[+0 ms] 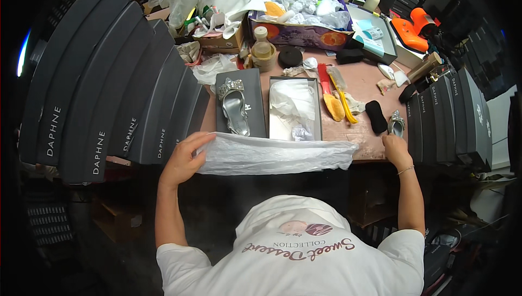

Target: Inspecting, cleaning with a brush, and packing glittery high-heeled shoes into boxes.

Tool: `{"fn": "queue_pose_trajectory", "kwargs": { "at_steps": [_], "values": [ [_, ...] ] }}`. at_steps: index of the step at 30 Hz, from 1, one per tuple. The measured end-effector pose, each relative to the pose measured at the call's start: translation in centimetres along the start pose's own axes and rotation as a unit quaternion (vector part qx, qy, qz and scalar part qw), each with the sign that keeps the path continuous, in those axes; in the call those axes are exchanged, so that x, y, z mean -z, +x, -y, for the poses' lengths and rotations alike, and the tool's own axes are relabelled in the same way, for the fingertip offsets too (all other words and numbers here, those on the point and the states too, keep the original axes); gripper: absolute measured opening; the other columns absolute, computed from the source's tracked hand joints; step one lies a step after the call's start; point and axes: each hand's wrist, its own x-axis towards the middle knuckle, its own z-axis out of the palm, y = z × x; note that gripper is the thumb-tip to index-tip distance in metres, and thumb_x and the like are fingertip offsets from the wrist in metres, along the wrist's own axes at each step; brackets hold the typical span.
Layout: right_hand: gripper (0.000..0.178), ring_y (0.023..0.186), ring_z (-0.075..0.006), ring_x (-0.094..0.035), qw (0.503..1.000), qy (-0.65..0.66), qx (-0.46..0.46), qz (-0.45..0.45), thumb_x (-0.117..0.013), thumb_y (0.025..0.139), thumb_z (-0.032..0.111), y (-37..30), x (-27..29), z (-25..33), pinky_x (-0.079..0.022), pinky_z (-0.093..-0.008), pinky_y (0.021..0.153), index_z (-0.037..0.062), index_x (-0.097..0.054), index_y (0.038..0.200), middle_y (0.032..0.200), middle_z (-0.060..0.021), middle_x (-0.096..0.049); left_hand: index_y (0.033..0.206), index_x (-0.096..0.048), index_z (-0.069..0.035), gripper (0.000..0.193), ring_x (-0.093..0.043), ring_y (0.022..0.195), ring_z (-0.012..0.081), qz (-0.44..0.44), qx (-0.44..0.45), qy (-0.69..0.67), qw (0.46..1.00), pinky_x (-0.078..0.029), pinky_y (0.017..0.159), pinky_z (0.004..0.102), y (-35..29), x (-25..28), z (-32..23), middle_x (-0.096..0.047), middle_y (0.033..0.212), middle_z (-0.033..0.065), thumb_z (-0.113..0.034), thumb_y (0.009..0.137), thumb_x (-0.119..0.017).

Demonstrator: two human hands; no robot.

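Observation:
My left hand (187, 157) pinches the left end of a long sheet of white tissue paper (277, 153), which lies across the table's front edge. Over at the right, my right hand (397, 149) has its fingers closed at the near end of a silver shoe (397, 127); its fingertips are partly hidden. A matching silver shoe (235, 108) with a sparkling bow rests on a dark grey box lid (255, 95). Beside the lid stands an open shoebox (318, 100) lined with white tissue.
Tall stacks of dark shoeboxes rise at left (81, 95) and right (451, 116). Between them, the pinkish table (340, 141) holds a red brush (324, 78), a yellow-handled brush (346, 106), a black pad (375, 116), a bottle (262, 43) and a purple carton (293, 35). An orange tool (408, 34) sits at back right.

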Motion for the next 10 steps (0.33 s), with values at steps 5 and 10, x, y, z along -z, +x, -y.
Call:
{"fn": "queue_pose_trajectory", "kwargs": {
  "at_steps": [5, 10],
  "values": [
    [0.063, 0.108, -0.0344, -0.057, 0.918, 0.293, 0.249, -0.099, -0.075, 0.077, 0.023, 3.1, 5.0, 12.7, -0.046, -0.0388, 0.089, 0.0004, -0.048, 0.128, 0.119, -0.0208, -0.057, 0.120, -0.060, -0.001, 0.044, -0.060, 0.098, 0.0194, 0.019, -0.076, -0.021, 0.997, -0.045, 0.082, 0.0255, 1.0, -1.8, -1.7, -0.061, 0.116, 0.0116, 0.005, 0.077, -0.053],
    [0.023, 0.076, -0.0349, -0.065, 0.890, 0.316, 0.300, 0.135, -0.063, 0.087, 0.021, 7.3, -0.2, 20.0, -0.050, -0.0386, 0.072, 0.0004, -0.063, 0.096, 0.079, -0.0197, -0.065, 0.121, -0.059, -0.002, 0.043, -0.060, 0.099, 0.0182, 0.003, -0.134, 0.052, 0.990, -0.045, 0.084, 0.0250, 1.3, 0.2, -3.2, -0.062, 0.113, 0.0111, 0.005, 0.078, -0.055]
  ]
}}
